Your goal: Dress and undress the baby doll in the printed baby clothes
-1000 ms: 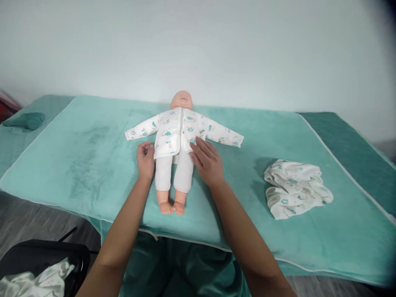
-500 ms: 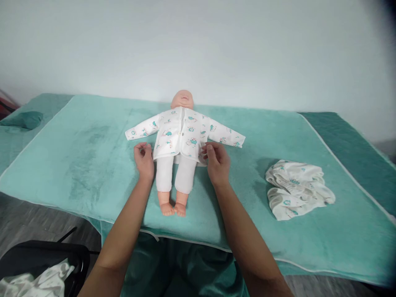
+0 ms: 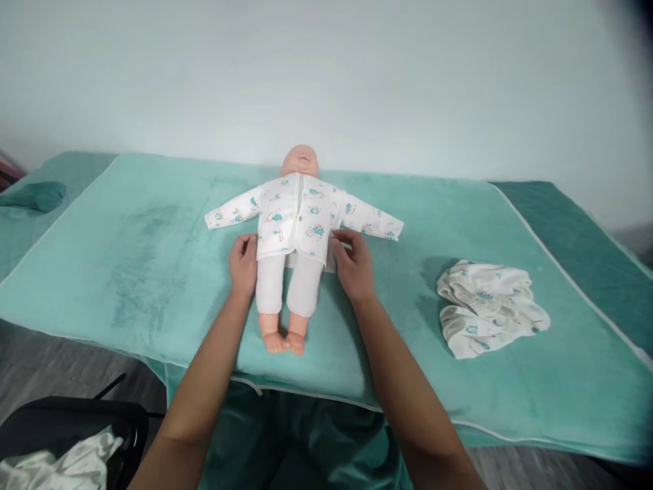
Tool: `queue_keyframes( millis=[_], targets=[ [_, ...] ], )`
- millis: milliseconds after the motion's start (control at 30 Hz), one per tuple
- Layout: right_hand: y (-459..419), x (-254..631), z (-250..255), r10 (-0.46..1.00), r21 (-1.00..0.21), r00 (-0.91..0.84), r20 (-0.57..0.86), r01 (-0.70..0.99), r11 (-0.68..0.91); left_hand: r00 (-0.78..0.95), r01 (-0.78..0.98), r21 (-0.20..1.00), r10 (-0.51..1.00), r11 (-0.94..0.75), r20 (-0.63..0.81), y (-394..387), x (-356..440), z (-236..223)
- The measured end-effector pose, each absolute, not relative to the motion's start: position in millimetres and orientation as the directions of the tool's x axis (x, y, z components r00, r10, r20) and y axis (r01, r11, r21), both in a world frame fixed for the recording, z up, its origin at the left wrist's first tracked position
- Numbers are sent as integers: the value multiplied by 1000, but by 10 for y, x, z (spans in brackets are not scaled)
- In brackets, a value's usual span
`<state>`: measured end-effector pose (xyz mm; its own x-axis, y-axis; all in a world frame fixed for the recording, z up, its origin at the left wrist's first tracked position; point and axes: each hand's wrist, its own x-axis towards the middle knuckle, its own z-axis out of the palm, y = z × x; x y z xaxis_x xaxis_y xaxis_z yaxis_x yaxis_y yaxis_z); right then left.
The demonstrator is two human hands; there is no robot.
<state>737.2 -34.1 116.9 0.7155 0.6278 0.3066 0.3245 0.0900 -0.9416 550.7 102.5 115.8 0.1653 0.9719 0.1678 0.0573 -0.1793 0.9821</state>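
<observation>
A baby doll (image 3: 300, 161) lies on its back on the green-covered bed, with its feet toward me. It wears a white printed baby jacket (image 3: 286, 214), with the sleeves spread out to both sides. White cloth covers its legs down to the shins; the feet are bare. At the jacket's left side, my left hand (image 3: 243, 264) is closed with curled fingers against the lower edge. My right hand (image 3: 354, 265) pinches the opposite side near the hem. The fingertips of both hands are partly hidden by the cloth and the hands themselves.
A crumpled printed white garment (image 3: 490, 309) lies on the bed cover (image 3: 408, 354) to the right. At lower left stands a black chair (image 3: 76, 415) with more printed cloth (image 3: 76, 463) on it. A pale wall (image 3: 326, 82) rises behind the bed.
Both hands have moved inward to the jacket's sides, and their fingers have closed in at its lower edges. The doll and the crumpled garment stay in place.
</observation>
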Motion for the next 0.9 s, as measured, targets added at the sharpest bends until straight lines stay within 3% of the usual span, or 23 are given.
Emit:
queue_keyframes(
  millis=[133, 533, 733, 900],
  targets=[
    [-324, 7378, 1130, 729, -962, 648, 221, 267, 55, 230, 30, 984, 959, -175, 164, 1034, 5502, 1146],
    [-280, 7444, 1108, 794, -933, 517, 321, 316, 172, 446, -104, 986, 880, -132, 165, 1047, 5509, 1170],
    [-266, 7440, 1085, 795, -942, 526, 301, 294, 162, 447, -86, 993, 888, -75, 106, 1057, 5520, 1156],
    [-304, 7395, 1069, 718, -946, 647, 257, 320, 51, 333, -57, 985, 927, -165, 175, 1055, 5494, 1114]
  ],
)
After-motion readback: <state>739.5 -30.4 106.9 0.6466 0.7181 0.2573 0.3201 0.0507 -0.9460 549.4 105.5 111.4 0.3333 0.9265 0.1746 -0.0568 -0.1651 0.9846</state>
